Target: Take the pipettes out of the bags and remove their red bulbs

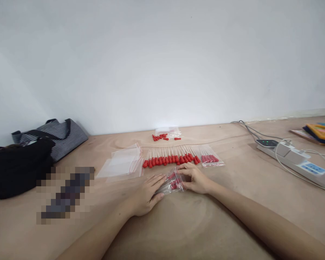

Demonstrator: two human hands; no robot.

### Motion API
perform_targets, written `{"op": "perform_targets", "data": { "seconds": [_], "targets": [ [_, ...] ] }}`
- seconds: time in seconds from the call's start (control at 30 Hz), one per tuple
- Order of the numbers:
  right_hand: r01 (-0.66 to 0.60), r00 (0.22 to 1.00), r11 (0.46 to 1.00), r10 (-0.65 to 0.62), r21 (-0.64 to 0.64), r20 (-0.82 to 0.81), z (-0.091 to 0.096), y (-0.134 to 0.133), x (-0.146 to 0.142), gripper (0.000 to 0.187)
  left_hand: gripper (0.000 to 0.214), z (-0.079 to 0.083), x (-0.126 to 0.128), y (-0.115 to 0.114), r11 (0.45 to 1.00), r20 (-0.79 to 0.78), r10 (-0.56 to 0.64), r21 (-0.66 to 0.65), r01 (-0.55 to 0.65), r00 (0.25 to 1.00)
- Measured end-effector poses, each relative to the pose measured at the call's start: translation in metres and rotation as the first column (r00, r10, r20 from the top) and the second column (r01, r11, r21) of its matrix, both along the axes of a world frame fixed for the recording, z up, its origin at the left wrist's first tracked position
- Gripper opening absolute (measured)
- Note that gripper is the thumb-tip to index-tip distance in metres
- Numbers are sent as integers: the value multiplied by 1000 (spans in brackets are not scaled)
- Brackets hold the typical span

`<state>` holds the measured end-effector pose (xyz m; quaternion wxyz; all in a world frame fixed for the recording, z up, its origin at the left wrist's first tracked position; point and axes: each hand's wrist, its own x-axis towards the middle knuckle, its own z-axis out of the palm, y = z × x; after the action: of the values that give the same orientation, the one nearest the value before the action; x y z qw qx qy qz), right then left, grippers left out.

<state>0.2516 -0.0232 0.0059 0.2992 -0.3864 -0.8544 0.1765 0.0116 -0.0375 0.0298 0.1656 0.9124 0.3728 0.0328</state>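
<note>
Basically brown wood-grain tbl (162,231) under clear bag (168,188), wht wall (162,65) behind.

Wooden-looking tabletop (178,231), pale wall (162,65) behind. Left, against wall: striped bag (77,140), dark handles. Black bag-like item (18,171) directly in front, overlapping it in view. Nearer, left: dark elongated object (67,191), pixelated, identity unreadable, lying aslant. Right: white power strip (312,168) with blue panel, running diagonally; dark-topped device (267,143) with green lights at its far end. White cable (280,163) loops along strip; grey cables (250,127) trail toward wall. Far right: stacked flat items, topmost yellow-orange piece (321,133).
</note>
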Motion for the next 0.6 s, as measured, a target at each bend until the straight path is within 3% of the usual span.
{"op": "perform_targets", "data": {
  "seconds": [0.23,0.33,0.6],
  "targets": [
    [-22,977,1000,22,-1,212,3,6,-3,38,49,1,1,0,1000,20,-10,-11,11,1000],
    [-15,976,1000,15,-5,217,5,5,-4,30,49,1,1,1,1000,7,-7,-14,7,1000],
    [-25,979,999,30,-31,202,9,1,-6,30,49,0,0,0,1000,16,-2,-18,2,1000]
  ]
}}
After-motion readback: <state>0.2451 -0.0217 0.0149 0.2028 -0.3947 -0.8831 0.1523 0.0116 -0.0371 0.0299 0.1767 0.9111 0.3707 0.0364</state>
